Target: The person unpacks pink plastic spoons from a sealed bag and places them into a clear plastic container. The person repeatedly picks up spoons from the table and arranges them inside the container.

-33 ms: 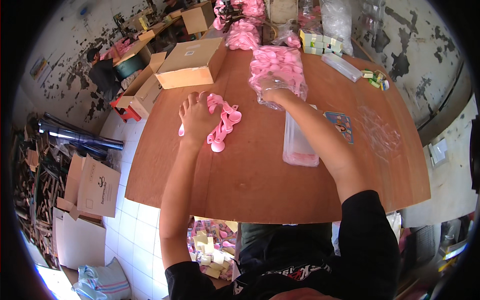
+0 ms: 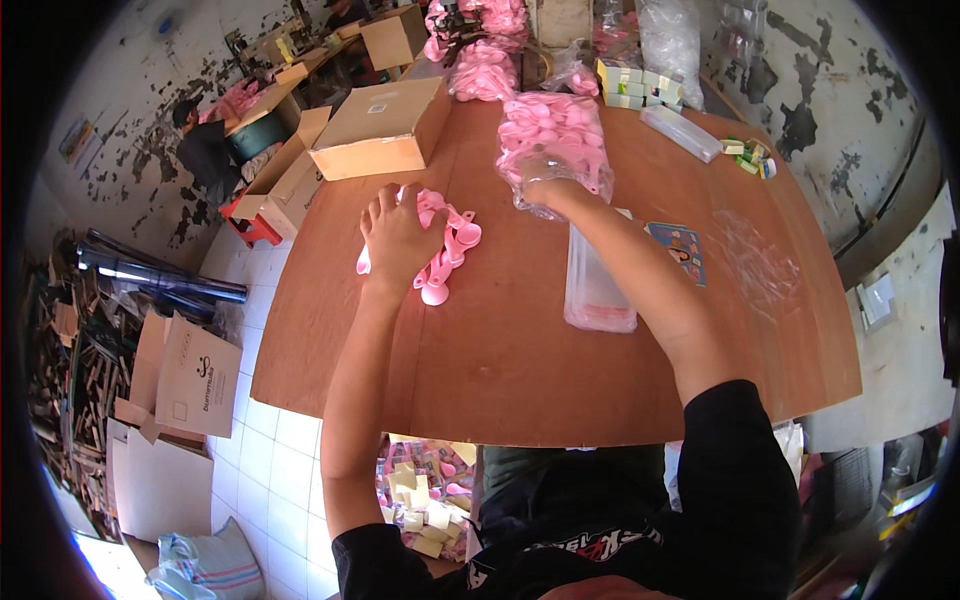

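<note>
My left hand [image 2: 395,238] rests with fingers spread over a small loose pile of pink scoops [image 2: 462,236] on the left half of the table. It touches the pile and covers part of it. Farther right, my right hand [image 2: 548,186] reaches into the near end of a clear plastic bag [image 2: 540,211] packed with pink scoops [image 2: 552,125]. Crinkled plastic covers its fingers, so their grip is hidden. Under my right forearm lies a long clear plastic container [image 2: 598,290] with something pink at its near end, beside a blue printed card [image 2: 680,250].
A closed cardboard box [image 2: 382,128] stands at the back left of the wooden table [image 2: 500,380]. Small boxes [image 2: 640,85], a clear case [image 2: 682,134] and crumpled film [image 2: 757,262] lie right. Below the front edge sits a heap of packets [image 2: 428,495]. A person [image 2: 205,150] sits far left.
</note>
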`<action>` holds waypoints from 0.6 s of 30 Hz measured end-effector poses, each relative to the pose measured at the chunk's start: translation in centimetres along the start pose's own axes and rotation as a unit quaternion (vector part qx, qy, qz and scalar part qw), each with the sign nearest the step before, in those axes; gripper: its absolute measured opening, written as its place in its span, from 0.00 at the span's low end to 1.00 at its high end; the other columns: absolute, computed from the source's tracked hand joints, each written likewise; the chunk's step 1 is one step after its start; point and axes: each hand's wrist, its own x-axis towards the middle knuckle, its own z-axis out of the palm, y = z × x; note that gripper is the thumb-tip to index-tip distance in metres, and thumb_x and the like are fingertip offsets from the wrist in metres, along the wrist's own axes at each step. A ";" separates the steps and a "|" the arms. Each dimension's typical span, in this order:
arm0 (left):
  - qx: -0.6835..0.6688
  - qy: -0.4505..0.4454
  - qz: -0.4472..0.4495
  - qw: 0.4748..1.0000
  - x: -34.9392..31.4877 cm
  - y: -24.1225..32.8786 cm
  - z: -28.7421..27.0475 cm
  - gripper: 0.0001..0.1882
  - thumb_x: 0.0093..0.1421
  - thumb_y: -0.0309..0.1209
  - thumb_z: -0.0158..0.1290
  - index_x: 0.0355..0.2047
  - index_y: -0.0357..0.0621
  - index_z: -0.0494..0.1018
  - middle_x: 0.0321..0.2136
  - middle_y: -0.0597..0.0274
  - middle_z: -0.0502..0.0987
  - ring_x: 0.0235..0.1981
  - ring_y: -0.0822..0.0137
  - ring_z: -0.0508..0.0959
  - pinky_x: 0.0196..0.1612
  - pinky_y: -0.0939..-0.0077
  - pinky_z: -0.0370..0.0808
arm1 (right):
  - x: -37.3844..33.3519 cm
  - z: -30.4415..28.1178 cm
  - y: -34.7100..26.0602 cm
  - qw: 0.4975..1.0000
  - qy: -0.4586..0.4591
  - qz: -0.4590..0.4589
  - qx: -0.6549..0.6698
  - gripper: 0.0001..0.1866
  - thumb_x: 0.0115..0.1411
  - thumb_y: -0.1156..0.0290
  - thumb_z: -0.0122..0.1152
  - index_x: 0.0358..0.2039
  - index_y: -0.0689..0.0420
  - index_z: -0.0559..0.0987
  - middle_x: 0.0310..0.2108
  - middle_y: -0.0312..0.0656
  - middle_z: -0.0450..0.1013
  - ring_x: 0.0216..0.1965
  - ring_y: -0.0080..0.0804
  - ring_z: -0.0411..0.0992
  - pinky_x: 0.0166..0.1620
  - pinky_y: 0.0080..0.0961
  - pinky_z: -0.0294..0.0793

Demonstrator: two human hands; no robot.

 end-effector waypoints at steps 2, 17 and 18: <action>-0.021 0.022 0.015 0.999 -0.3 1.5 -0.2 0.25 0.54 0.45 0.58 0.49 0.48 0.73 0.52 0.48 0.69 0.53 0.44 0.69 0.58 0.45 0.61 | -0.5 0.1 -0.2 0.998 -0.056 0.026 0.022 0.27 0.49 0.65 0.62 0.50 0.62 0.75 0.52 0.61 0.71 0.52 0.53 0.72 0.53 0.43 0.73; -0.286 0.008 0.134 0.949 -0.5 7.7 1.7 0.20 0.52 0.29 0.62 0.45 0.36 0.75 0.40 0.50 0.76 0.41 0.56 0.76 0.42 0.67 0.74 | -6.0 -3.4 1.0 0.965 0.209 -0.098 0.123 0.14 0.45 0.79 0.60 0.35 0.67 0.72 0.36 0.60 0.73 0.39 0.59 0.74 0.43 0.47 0.73; -0.288 0.009 0.132 0.948 -0.8 8.2 2.3 0.20 0.52 0.29 0.62 0.45 0.36 0.75 0.40 0.50 0.76 0.41 0.56 0.76 0.42 0.67 0.74 | -6.7 -3.5 1.2 0.966 0.208 -0.099 0.122 0.14 0.45 0.79 0.60 0.35 0.67 0.72 0.36 0.60 0.73 0.39 0.59 0.74 0.43 0.47 0.73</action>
